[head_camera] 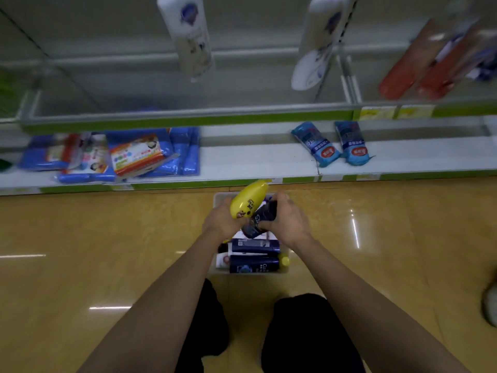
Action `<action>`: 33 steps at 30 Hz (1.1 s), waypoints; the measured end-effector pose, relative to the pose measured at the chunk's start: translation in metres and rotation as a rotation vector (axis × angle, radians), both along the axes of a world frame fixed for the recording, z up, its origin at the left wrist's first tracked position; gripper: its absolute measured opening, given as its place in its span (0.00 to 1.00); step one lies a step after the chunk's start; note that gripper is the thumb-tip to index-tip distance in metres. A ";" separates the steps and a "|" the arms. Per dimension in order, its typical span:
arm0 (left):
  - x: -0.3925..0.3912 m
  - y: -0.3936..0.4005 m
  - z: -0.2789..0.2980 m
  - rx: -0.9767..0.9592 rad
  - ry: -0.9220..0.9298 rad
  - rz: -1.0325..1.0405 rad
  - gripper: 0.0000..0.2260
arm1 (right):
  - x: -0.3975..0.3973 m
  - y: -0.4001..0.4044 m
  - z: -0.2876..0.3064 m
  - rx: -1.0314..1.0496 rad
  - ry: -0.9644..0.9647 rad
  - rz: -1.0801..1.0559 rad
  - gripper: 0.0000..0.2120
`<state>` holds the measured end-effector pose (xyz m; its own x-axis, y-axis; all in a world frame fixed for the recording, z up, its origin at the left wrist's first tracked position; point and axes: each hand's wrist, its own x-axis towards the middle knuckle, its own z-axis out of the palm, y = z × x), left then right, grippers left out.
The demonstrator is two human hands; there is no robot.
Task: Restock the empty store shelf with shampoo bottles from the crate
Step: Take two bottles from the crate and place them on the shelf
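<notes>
we have both hands over the clear plastic crate (284, 269), which sits on the yellow floor (107, 238) just in front of the bottom shelf. our left hand (219, 222) has its fingers wrapped around the base of a yellow shampoo bottle (248, 199), which tilts up and to the right. our right hand (286, 220) has its fingers clamped on a dark blue shampoo bottle (262, 218), held at a slant with one end pointing down into the crate. the two bottles touch or nearly touch between the hands. more dark blue bottles (254, 254) lie flat in the near part of the crate.

the empty shelf (161, 103) with the green front edge lies farther away and higher, with only a few white bottles (188, 36) standing toward its back.

the main risk, we judge, is carrying two bottles at once: each is held one-handed near an end, so a smooth bottle could slip and drop back into the crate or onto the floor. lifting them together could also knock them against each other, or clip the shelf's raised front lip. setting one down carelessly could topple the white bottles.
</notes>
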<state>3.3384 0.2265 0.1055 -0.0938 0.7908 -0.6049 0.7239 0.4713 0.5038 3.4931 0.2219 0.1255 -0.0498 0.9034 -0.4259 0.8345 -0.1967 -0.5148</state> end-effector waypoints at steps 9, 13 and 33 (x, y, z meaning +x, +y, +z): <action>0.000 -0.023 0.178 -0.130 -0.484 0.383 0.24 | 0.010 0.000 0.179 -0.159 0.733 -0.435 0.11; -0.009 -0.025 0.228 -0.119 -0.634 0.417 0.24 | 0.001 -0.002 0.222 -0.204 0.875 -0.468 0.08; -0.063 -0.057 0.418 0.251 -0.749 0.505 0.18 | -0.062 -0.039 0.403 -0.064 1.048 -0.341 0.17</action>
